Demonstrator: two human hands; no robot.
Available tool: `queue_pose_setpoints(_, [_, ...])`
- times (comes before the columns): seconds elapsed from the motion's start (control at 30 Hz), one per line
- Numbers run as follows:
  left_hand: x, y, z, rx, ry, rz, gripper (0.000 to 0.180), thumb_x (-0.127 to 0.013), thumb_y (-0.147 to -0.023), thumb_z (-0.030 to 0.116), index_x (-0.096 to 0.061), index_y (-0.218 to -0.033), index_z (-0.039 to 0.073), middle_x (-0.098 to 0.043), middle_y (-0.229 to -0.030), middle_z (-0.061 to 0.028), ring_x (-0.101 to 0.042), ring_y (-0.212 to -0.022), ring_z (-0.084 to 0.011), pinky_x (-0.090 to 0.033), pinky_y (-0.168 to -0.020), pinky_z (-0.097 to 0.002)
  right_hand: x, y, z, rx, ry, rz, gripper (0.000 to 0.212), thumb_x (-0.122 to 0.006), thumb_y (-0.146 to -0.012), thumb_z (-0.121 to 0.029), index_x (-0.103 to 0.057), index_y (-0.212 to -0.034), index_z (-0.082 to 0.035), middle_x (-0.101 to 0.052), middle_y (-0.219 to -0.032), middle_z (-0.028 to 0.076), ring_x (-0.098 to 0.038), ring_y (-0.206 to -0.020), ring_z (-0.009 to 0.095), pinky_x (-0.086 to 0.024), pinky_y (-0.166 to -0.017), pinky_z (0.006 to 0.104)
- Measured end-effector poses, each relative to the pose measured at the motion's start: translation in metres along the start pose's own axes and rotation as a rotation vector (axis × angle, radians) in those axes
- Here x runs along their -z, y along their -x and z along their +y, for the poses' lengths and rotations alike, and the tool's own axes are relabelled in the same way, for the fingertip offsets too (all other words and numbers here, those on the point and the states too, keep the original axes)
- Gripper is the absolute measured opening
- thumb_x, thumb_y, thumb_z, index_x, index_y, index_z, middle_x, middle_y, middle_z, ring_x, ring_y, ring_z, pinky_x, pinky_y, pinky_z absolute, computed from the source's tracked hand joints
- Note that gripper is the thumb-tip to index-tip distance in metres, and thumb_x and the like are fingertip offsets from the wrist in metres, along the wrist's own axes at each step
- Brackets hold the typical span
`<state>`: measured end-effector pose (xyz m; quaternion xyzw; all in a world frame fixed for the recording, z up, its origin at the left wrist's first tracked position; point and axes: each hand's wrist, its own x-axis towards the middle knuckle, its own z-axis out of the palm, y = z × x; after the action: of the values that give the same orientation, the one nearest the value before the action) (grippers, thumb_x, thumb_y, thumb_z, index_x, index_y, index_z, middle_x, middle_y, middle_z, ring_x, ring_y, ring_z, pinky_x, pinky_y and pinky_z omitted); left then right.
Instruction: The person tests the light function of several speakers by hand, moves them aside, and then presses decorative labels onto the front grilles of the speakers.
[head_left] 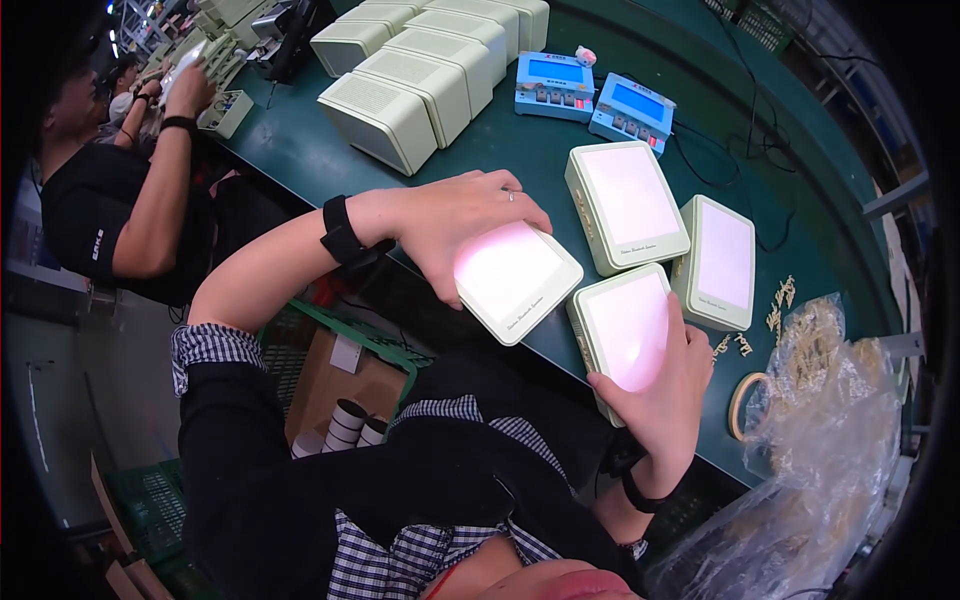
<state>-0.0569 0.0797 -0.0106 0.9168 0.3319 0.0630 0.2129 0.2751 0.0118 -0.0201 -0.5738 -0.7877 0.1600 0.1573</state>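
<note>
My left hand point(462, 222) grips a pale green speaker point(516, 290) with a glowing white front, tilted at the table's near edge. Its thumb lies along the near side and its fingers reach over the far side. To the right, my right hand point(662, 385) is wrapped round a second lit speaker point(622, 318), fingers on its right side and thumb at its lower edge. Just beyond that one stand two more speakers with bright panels, one taller-looking point(628, 200) and one farther right point(722, 262). The undersides of both held speakers are hidden.
Rows of pale green boxes point(400, 95) stand at the back left of the green table point(500, 170). Two blue testers point(555, 85) with cables sit behind the speakers. At right lie small beige parts point(780, 300), a tape roll point(742, 405) and a plastic bag point(830, 400). A co-worker point(130, 200) is at left.
</note>
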Motion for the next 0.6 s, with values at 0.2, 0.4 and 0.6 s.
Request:
queue_pose_setpoints(0.2, [0.016,-0.002,-0.026,0.026,-0.143,0.080,0.112,-0.088,-0.050,0.033,-0.039,-0.148,0.011,-0.046,-0.147,-0.0140,-0.036,-0.136,-0.0412,-0.032,-0.111,-0.0497,-0.014,0.005,0.004,0.189,0.188,0.122,0.100,-0.074,-0.064,-0.046,-0.038,-0.149,-0.007,-0.044,-0.133,0.025,-0.043,-0.121,0.042,-0.033,-0.102,0.0490])
queue_pose_setpoints(0.4, [0.015,-0.014,-0.035,0.295,0.084,0.215,0.105,-0.089,-0.055,0.025,-0.042,-0.147,0.009,-0.039,-0.151,-0.0185,-0.039,-0.137,-0.0397,-0.034,-0.113,-0.0462,-0.015,0.005,0.004,0.258,0.236,0.174,0.090,-0.068,-0.069,-0.050,-0.045,-0.146,-0.010,-0.037,-0.148,0.025,-0.039,-0.131,0.041,-0.032,-0.103,0.0495])
queue_pose_setpoints(0.6, [0.010,-0.034,-0.030,0.177,0.139,0.219,0.089,-0.088,-0.060,0.017,-0.049,-0.140,0.008,-0.041,-0.149,-0.0182,-0.046,-0.132,-0.0370,-0.041,-0.109,-0.0419,-0.011,0.004,0.008,0.294,0.171,0.112,0.086,-0.066,-0.069,-0.051,-0.049,-0.144,-0.011,-0.038,-0.151,0.024,-0.042,-0.130,0.041,-0.033,-0.103,0.0491])
